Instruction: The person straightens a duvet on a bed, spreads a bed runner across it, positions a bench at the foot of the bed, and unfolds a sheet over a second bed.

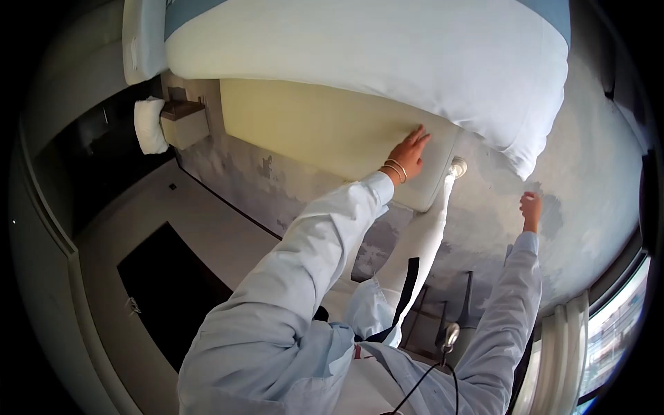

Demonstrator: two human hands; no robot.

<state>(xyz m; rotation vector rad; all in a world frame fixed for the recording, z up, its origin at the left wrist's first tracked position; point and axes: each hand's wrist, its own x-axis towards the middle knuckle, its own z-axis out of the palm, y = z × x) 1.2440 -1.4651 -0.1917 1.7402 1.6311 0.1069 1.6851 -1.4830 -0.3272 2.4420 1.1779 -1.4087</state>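
My left hand (408, 155), with thin bracelets at the wrist, reaches to the cream side of the bed base (311, 128). Its fingers are stretched out and lie at or just off that surface; actual contact is hard to judge. Above it hangs the edge of a white sheet (387, 52) spread over the bed. Further right, my right hand (531, 207) is curled closed just below the sheet's drooping corner, with a small gap between them. Whatever is inside those curled fingers, if anything, is hidden.
A bedside stand (185, 124) with a white pillow (150, 126) beside it is at the left. Grey mottled carpet (588, 152) surrounds the bed. Chair or table legs (467, 297) show behind me, and a curtained window (564, 353) is at the lower right.
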